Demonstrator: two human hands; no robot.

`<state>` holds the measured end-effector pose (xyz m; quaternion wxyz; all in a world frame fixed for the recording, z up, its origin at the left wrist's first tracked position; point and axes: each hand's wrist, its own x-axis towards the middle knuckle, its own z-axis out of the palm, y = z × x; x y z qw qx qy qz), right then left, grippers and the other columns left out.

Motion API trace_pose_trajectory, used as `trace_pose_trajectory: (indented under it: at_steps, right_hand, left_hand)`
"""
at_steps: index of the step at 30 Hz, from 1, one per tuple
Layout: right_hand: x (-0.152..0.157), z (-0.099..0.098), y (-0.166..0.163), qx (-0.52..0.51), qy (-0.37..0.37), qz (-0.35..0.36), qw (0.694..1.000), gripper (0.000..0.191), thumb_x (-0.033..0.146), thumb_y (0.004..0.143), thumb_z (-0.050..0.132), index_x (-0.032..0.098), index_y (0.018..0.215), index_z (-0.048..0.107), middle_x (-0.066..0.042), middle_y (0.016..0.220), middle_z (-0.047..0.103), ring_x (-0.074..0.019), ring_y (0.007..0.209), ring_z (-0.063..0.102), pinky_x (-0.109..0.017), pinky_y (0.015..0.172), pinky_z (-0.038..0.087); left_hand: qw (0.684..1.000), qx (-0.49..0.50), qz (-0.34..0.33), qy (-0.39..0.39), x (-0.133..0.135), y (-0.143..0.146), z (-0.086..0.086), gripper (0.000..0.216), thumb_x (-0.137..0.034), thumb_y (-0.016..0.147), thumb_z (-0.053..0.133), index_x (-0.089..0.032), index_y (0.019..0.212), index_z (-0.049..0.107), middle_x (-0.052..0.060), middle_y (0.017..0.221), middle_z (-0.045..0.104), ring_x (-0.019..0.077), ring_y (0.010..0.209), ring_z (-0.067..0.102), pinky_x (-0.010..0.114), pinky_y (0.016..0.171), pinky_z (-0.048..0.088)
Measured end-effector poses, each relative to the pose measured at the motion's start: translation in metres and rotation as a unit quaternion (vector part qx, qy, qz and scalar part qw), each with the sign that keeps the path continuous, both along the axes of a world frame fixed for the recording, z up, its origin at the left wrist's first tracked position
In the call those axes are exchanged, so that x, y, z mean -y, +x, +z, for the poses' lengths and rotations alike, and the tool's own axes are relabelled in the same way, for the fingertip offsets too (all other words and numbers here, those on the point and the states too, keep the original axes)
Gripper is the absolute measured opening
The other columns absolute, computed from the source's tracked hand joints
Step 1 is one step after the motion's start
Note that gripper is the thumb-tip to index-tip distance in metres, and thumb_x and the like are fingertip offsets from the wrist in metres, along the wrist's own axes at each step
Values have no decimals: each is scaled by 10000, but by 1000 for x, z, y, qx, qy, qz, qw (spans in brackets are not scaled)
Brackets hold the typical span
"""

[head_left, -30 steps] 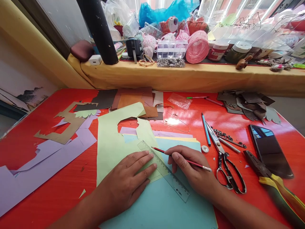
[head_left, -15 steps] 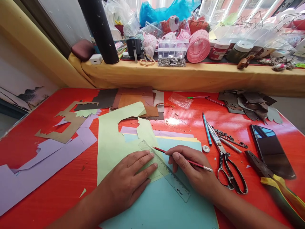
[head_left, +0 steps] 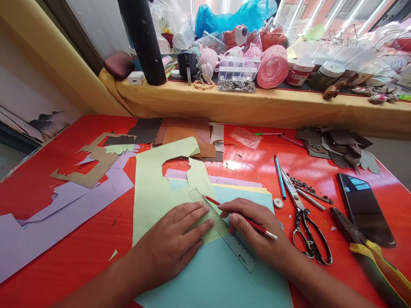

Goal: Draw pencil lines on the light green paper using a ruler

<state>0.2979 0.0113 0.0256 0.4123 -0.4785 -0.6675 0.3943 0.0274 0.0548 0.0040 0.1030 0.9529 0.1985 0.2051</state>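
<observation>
My left hand (head_left: 173, 244) lies flat with fingers spread on a clear plastic ruler (head_left: 221, 229), pressing it onto a pale green sheet (head_left: 154, 192). My right hand (head_left: 257, 233) is closed on a red pencil (head_left: 237, 216) whose tip touches the green sheet at the ruler's far edge. Under both lies a light blue sheet (head_left: 218, 278) on top of a stack of coloured papers.
Scissors (head_left: 303, 218), a blue pencil (head_left: 279, 176), pliers (head_left: 362, 244), a phone (head_left: 364, 207) and small metal rings lie right on the red table (head_left: 64, 256). Purple (head_left: 64, 209) and brown paper scraps lie left and behind. A cluttered yellow ledge (head_left: 257, 107) runs along the back.
The camera view has shifted slightly. My right hand has tilted the pencil a little steeper at the ruler's edge; my left hand stays pressed on the ruler.
</observation>
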Motion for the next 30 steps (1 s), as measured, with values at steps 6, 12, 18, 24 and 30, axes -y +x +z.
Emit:
trace_pose_trajectory:
  at_steps: [6, 12, 18, 24, 30]
  right_hand:
    - [0, -1, -1, 8, 8, 3, 1000, 231, 236, 1125, 610, 277, 1229, 813, -41, 1040, 839, -183, 819, 758, -295, 756, 596]
    - [-1, -2, -2, 14, 13, 8, 1000, 235, 224, 1118, 626, 288, 1234, 820, -43, 1064, 842, -187, 854, 764, -294, 785, 599]
    - [-2, -2, -3, 21, 17, 13, 1000, 248, 218, 1115, 625, 292, 1249, 820, -45, 1077, 844, -197, 895, 772, -300, 817, 600]
    - [-1, -1, -3, 27, 21, 14, 999, 251, 216, 1114, 623, 296, 1251, 818, -44, 1084, 844, -199, 905, 776, -299, 818, 602]
    - [-2, 1, -4, 39, 14, 11, 999, 238, 222, 1119, 608, 291, 1224, 811, -40, 1071, 844, -198, 895, 778, -303, 816, 602]
  left_hand:
    - [1000, 7, 2, 6, 0, -1, 1, 369, -189, 1136, 503, -154, 1460, 675, 152, 1529, 680, 310, 1485, 586, 497, 1200, 564]
    - [1000, 5, 2, 10, 0, 0, 2, 364, -186, 1130, 508, -146, 1444, 688, 155, 1527, 684, 317, 1474, 599, 500, 1197, 566]
    - [1000, 8, 1, 14, 0, 1, 4, 362, -182, 1117, 526, -147, 1434, 696, 160, 1513, 693, 318, 1461, 615, 491, 1197, 568]
    - [1000, 5, 2, 15, 0, 1, 3, 361, -185, 1121, 518, -144, 1432, 696, 164, 1515, 691, 322, 1453, 620, 502, 1188, 574]
    - [1000, 7, 3, 12, 0, 0, 2, 367, -177, 1113, 528, -147, 1442, 690, 164, 1514, 691, 320, 1469, 607, 496, 1196, 568]
